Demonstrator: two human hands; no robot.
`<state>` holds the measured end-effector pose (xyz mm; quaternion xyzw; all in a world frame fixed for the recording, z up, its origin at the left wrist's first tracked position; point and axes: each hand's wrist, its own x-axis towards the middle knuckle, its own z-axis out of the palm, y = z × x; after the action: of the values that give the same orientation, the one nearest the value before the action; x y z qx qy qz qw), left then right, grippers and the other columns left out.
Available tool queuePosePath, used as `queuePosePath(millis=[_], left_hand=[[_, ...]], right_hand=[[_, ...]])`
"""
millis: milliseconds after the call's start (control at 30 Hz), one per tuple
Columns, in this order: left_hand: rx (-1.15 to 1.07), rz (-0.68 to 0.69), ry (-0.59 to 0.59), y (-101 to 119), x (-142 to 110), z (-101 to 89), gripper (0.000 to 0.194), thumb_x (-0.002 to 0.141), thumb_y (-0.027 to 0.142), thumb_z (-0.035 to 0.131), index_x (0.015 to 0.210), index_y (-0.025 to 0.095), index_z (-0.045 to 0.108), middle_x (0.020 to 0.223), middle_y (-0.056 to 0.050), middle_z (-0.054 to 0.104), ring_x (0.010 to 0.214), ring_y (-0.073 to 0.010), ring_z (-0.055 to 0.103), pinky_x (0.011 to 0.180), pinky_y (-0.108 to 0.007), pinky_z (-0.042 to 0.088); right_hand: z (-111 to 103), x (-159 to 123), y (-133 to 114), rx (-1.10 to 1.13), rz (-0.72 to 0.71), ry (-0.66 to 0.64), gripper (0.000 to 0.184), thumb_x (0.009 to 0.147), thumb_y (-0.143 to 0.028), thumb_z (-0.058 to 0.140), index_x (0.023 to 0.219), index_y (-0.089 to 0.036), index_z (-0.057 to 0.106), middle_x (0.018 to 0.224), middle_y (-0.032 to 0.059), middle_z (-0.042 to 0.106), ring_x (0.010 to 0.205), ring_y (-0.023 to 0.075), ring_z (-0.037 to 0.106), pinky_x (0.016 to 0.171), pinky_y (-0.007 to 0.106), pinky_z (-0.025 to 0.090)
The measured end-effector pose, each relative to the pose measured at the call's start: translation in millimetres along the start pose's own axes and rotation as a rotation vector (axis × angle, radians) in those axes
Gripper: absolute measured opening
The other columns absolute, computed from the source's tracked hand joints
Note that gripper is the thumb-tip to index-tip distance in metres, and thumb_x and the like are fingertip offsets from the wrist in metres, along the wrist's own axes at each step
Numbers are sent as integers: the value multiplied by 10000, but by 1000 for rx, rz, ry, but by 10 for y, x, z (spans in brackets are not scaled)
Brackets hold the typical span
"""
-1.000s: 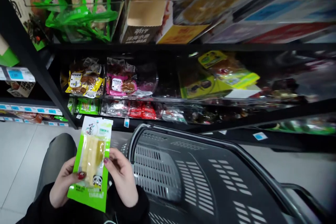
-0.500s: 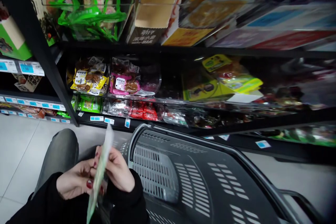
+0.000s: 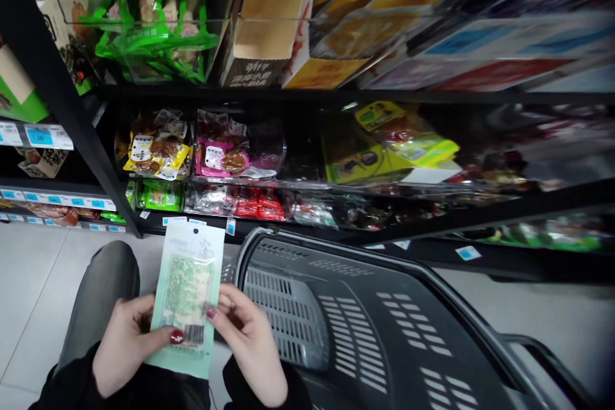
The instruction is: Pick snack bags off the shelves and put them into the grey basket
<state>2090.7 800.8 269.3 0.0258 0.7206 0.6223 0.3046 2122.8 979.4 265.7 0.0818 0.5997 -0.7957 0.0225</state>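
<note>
A pale green flat snack packet (image 3: 189,282) faces me, upright, with a hang hole at its top and a barcode near its lower right. My left hand (image 3: 127,339) grips its lower left side, the thumb with dark red polish lying across the front. On the opposite edge, my right hand (image 3: 252,339) pinches the packet between thumb and fingers. The fingers behind the packet are partly hidden. Close beside my right hand is a grey shopping basket (image 3: 355,333) with slotted walls.
Store shelves run ahead: green-wrapped packs (image 3: 154,32) on the upper level, yellow packs (image 3: 158,144) and pink packs (image 3: 221,147) lower down, red packs (image 3: 259,204) at the bottom. A black shelf post (image 3: 72,90) slants down on the left. My bent knee (image 3: 106,282) is at lower left.
The packet has turned from edge-on to facing me. My right hand has moved right, to the packet's right edge, and the hands are farther apart. The view has shifted slightly.
</note>
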Motion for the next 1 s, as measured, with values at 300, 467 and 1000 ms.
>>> queuePosePath(millis=[300, 467, 1000], left_hand=[[171, 35, 14, -9, 31, -55, 234, 697, 311, 657, 825, 123, 712, 739, -50, 696, 654, -187, 598, 596, -237, 494], [178, 15, 21, -5, 29, -89, 257, 687, 351, 675, 825, 139, 716, 714, -36, 689, 644, -177, 581, 574, -219, 472], [131, 9, -31, -61, 124, -58, 271, 715, 338, 660, 875, 122, 693, 768, -54, 704, 683, -195, 613, 598, -232, 483]], right_hand=[[123, 59, -90, -161, -23, 64, 124, 771, -288, 632, 832, -182, 651, 720, 31, 672, 646, 140, 619, 605, 213, 484], [146, 86, -85, -164, -16, 66, 122, 764, -291, 636, 822, -185, 652, 722, 35, 673, 662, 160, 626, 595, 228, 484], [147, 102, 43, -135, 65, 38, 233, 784, -352, 615, 958, -197, 600, 830, 44, 689, 715, 166, 636, 676, 252, 503]])
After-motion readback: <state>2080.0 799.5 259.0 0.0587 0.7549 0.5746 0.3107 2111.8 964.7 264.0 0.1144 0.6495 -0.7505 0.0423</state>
